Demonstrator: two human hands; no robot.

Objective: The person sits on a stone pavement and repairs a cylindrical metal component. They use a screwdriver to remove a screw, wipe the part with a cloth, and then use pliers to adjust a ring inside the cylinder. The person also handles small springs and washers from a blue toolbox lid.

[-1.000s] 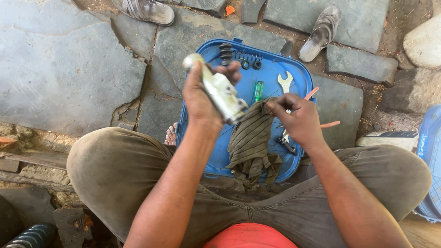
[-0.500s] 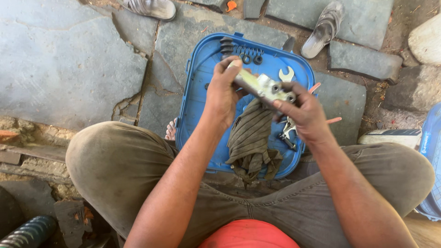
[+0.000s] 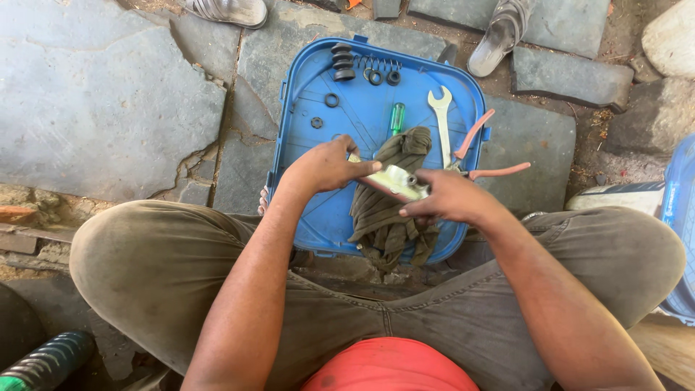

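Observation:
I sit cross-legged over a blue plastic tray lid [image 3: 311, 217] on stone paving. Both hands hold a pale metal cylinder part [image 3: 394, 180] just above the tray. My left hand [image 3: 326, 166] grips its left end, and my right hand [image 3: 449, 197] grips the right end, where a round opening shows. Under the part lies an olive-green rag [image 3: 391, 210]. On the tray are a green-handled screwdriver [image 3: 397, 117], an open-end wrench [image 3: 441, 116], red-handled pliers [image 3: 481, 148], a spring [image 3: 376, 64], black rubber boots [image 3: 342, 61] and small rubber rings [image 3: 331, 100].
Sandals lie on the stones beyond the tray, one at the top left [image 3: 224, 10] and one at the top right [image 3: 501, 36]. A blue container [image 3: 680, 232] stands at the right edge. A ribbed black hose [image 3: 43, 358] shows at the bottom left.
My left hand held the metal part up alone; it came down and rightward over the tray, and my right hand took hold of its other end above the rag.

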